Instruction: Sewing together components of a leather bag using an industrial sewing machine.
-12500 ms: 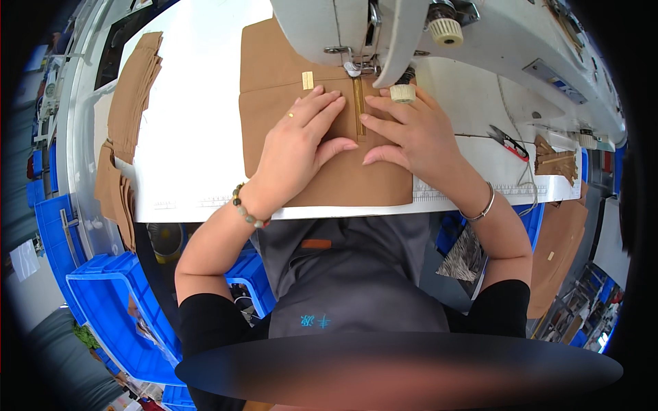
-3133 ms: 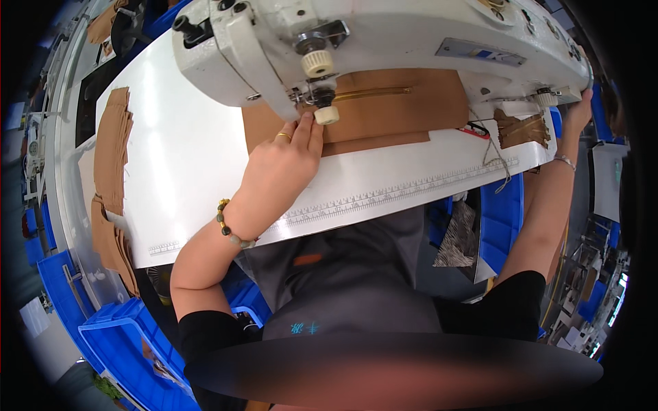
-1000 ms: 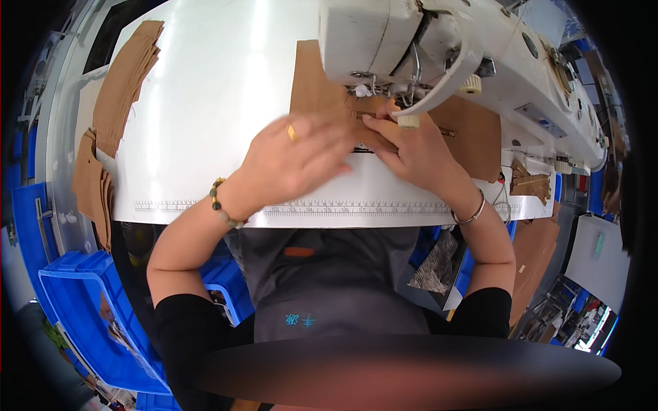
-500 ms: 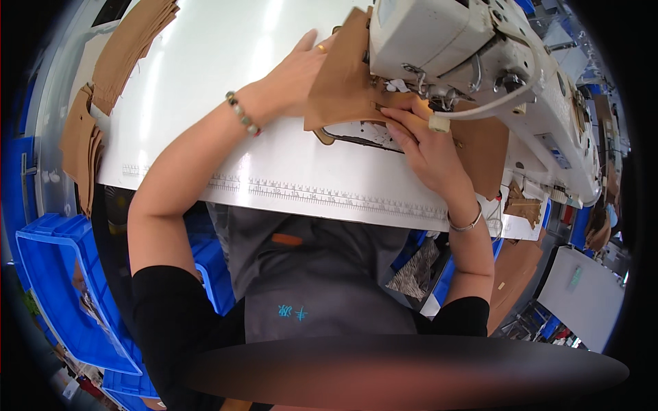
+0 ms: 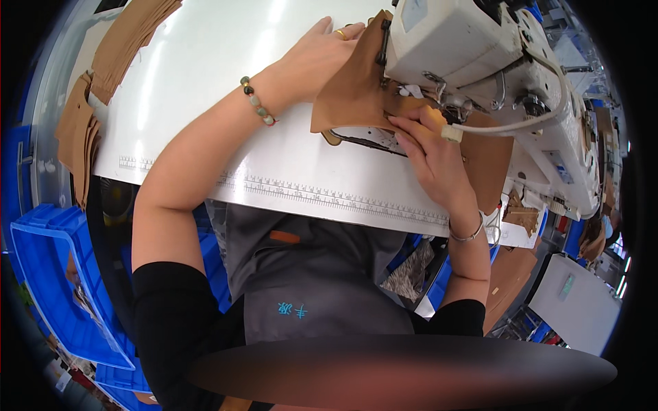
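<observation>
A brown leather-like piece (image 5: 349, 96) lies under the sewing machine head (image 5: 452, 34), its left part standing up off the table. My left hand (image 5: 322, 58) is just behind that raised part, against it. Two of its fingers show, stretched out and apart; the thumb and other fingers are hidden. Close to the needle area, my right hand (image 5: 435, 157) is closed, with thumb and fingers pinching the near edge of the piece. The needle tip itself is hidden behind machine parts. A dark slotted opening (image 5: 370, 141) in the tabletop shows below the piece.
Stacks of brown cut pieces (image 5: 130, 51) lie at the table's left edge. A printed ruler scale (image 5: 329, 196) runs along the front of the white table (image 5: 226, 154). Blue plastic bins (image 5: 51, 274) stand lower left. Brown scraps (image 5: 522, 216) sit at the right.
The machine, the piece and both hands appear slightly further right in the picture, and the left hand a little higher. My right hand keeps its pinch on the leather-like piece.
</observation>
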{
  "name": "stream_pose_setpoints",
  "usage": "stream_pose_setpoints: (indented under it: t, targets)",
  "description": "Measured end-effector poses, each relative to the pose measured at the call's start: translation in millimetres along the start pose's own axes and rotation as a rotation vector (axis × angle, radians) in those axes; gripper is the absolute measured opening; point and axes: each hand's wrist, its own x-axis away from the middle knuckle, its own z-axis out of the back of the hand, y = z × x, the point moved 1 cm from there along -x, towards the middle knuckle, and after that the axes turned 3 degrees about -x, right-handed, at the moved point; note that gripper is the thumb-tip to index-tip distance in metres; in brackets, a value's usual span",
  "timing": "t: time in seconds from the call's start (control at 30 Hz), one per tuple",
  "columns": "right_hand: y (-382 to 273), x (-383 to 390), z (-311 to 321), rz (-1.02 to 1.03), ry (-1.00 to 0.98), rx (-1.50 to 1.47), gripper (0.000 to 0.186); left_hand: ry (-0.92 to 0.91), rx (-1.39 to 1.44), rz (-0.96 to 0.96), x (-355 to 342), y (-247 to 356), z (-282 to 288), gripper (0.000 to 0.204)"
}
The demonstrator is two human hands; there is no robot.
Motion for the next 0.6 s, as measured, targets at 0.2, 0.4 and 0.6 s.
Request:
stream_pose_setpoints:
  t: [0.2,0.4,0.6]
  targets:
    - [-1.2,0.6,0.3,0.005,-0.004,0.001,0.029,0.103,-0.122,-0.031,2.7,-0.6,-4.9,0.039]
    - [-4.9,4.3,-1.6,0.023,-0.035,0.072,0.039,0.080,-0.087,-0.004,1.1,0.1,-3.3,0.039]
    - [-7.2,17.7,-15.5,0.251,-0.031,0.373,0.084,-0.120,0.079,0.047,3.5,-6.8,-6.1,0.041]
